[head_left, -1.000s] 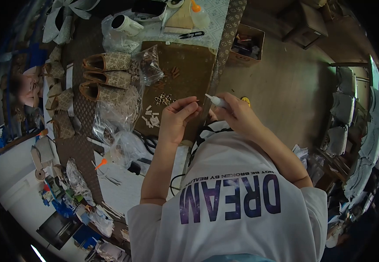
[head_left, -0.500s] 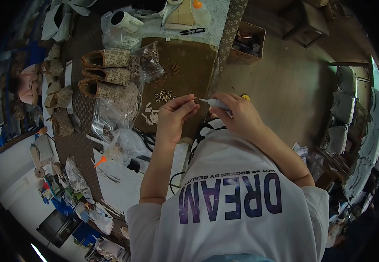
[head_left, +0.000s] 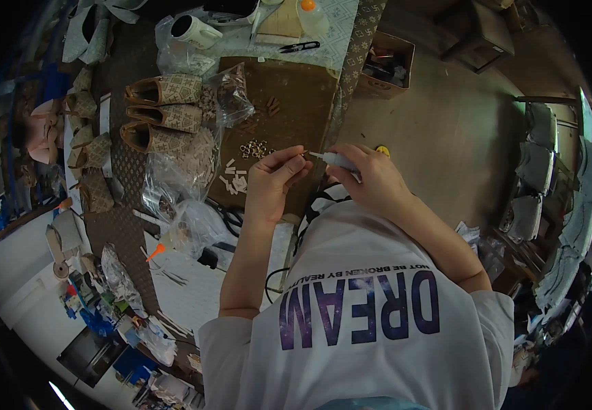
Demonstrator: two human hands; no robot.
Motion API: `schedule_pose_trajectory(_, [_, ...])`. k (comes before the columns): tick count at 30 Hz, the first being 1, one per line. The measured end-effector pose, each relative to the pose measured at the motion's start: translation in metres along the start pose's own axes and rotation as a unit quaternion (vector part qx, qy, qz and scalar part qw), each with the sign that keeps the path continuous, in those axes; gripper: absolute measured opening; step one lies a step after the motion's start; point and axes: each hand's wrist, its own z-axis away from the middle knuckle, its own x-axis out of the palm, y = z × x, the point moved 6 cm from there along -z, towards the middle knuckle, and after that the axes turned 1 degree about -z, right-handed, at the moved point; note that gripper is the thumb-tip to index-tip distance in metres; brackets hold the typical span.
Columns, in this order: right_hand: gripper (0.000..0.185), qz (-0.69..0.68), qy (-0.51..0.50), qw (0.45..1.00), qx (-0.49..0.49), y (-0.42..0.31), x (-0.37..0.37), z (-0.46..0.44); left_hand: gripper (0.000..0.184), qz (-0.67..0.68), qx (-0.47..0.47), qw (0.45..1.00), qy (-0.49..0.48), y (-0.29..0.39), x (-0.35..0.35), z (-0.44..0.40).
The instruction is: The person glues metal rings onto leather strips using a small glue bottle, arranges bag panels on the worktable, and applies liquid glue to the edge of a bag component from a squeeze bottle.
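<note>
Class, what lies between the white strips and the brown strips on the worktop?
Small golden pieces lie between the white strips and the brown strips, as the head view shows.

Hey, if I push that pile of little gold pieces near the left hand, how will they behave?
The gold pieces will probably scatter, since they lie loosely heaped. Their metallic shine suggests they're stiff and perhaps slippery.

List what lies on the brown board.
Gold-coloured metal bits, white strips and brown strips lie on the board; a clear bag overlaps its edge. Whatever's beneath the left hand is hidden.
</note>
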Motion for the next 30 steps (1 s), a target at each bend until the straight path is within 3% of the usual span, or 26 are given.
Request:
schedule_pose_trajectory(4, [0.027, 0.018, -0.031, 0.999, 0.023, 0.002, 0.002, 0.000, 0.020, 0.003, 0.000, 1.000, -0.001, -0.001, -0.001, -0.001])
schedule_pose_trajectory(16, [0.026, -0.009, 0.006, 1.000, 0.002, 0.002, 0.002, -0.002, 0.021, 0.025, -0.016, 1.000, -0.001, -0.004, -0.003, -0.002])
schedule_pose_trajectory(22, [0.030, -0.095, 0.079, 0.990, 0.067, 0.005, -0.015, 0.000, 0.020, 0.045, -0.014, 0.999, -0.005, -0.005, -0.004, -0.004])
schedule_pose_trajectory(25, [0.034, -0.253, 0.105, 0.955, 0.116, 0.017, -0.016, 0.000, 0.018, 0.038, -0.007, 0.999, -0.013, -0.004, -0.004, -0.004])
schedule_pose_trajectory(30, [0.036, -0.332, 0.119, 0.927, 0.125, 0.025, -0.013, 0.001, 0.018, 0.025, 0.002, 0.999, -0.024, -0.001, -0.001, -0.003])
